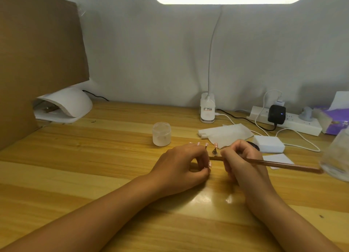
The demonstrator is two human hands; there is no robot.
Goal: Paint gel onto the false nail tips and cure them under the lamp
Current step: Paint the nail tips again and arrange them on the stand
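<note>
On the wooden surface [94, 157] the left hand [181, 166] pinches one pink nail tip [209, 165] between its fingers. The right hand [243, 161] is closed around a brown brush [283, 165] — its handle points right. Behind the left hand stand more nail tips [263, 144] on small stands; the gel jar [161, 133] is beyond them, and the curing lamp [71, 104] — far left of it.

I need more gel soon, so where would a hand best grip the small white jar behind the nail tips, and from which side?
Probably around the side wall of the small white jar, coming from above and the near left. It stands upright with bare wood to its left, whereas the nail tips and left hand crowd its near right. Whether its top is capped is hard to tell.
</note>
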